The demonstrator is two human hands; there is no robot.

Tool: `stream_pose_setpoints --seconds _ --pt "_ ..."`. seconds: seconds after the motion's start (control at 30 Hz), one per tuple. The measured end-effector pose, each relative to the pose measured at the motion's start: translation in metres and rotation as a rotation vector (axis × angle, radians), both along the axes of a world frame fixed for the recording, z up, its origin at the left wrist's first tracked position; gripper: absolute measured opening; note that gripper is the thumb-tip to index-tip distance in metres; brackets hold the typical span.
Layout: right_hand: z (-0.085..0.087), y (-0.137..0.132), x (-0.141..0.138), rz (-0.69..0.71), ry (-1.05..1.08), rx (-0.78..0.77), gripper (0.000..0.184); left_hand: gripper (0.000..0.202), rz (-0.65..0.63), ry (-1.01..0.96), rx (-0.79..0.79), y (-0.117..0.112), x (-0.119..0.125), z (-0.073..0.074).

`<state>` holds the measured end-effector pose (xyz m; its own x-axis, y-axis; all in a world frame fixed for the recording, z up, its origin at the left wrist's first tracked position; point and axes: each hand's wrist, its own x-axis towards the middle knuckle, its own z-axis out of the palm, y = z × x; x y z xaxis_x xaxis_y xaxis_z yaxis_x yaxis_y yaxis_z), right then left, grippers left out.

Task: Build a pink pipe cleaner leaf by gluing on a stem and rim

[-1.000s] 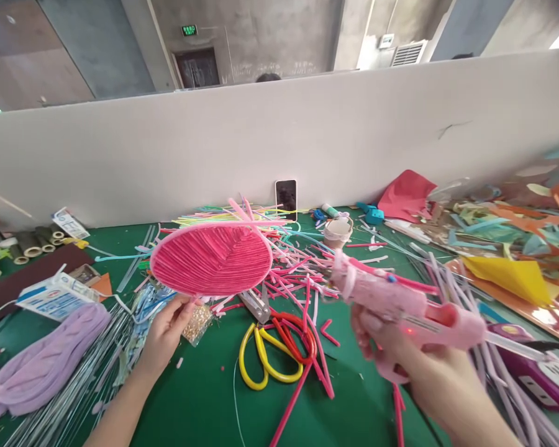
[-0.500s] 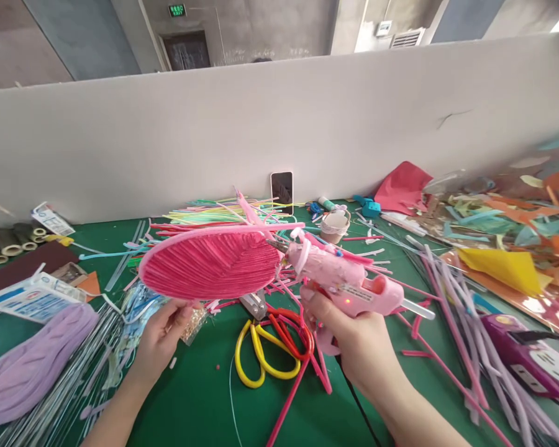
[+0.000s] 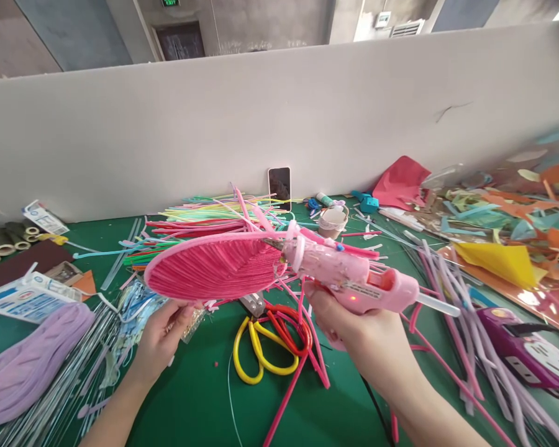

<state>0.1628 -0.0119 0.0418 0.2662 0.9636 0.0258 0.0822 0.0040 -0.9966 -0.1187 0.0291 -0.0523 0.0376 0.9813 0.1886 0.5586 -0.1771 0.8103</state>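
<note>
My left hand (image 3: 165, 335) pinches the lower edge of a pink oval petal (image 3: 214, 267) made of rows of pipe cleaners, with a lighter pink rim. In my right hand (image 3: 349, 323) is a pink hot glue gun (image 3: 349, 273), its red light lit and a clear glue stick poking out the back. The gun's nozzle is at the petal's right end; whether it touches cannot be told. Yellow-handled scissors (image 3: 246, 372) and a red-handled tool (image 3: 302, 341) lie below on the green table (image 3: 186, 410).
Bundles of coloured pipe cleaners (image 3: 190, 217) lie behind the petal. A phone (image 3: 279, 186) leans on the white partition (image 3: 261, 118). A paper cup (image 3: 331, 220) stands behind the gun. Purple stems and a purple power strip (image 3: 526, 347) are at right, a lilac bundle (image 3: 37, 360) at left.
The glue gun has shifted slightly right and nearer, its nozzle now over the petal's right end. The petal has moved slightly right and is still held. The view has tilted slightly.
</note>
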Motion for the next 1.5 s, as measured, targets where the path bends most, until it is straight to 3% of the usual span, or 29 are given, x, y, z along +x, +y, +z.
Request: stream_pose_setpoints --seconds 0.73,1.5 --pt "-0.0033 0.0041 0.0 -0.055 -0.159 0.077 0.031 0.036 0.016 -0.013 -0.016 0.0012 -0.0054 -0.0038" --pt "-0.0066 0.007 0.0 -0.063 -0.125 0.079 0.028 0.035 0.02 0.019 0.017 0.0022 -0.0083 -0.0059"
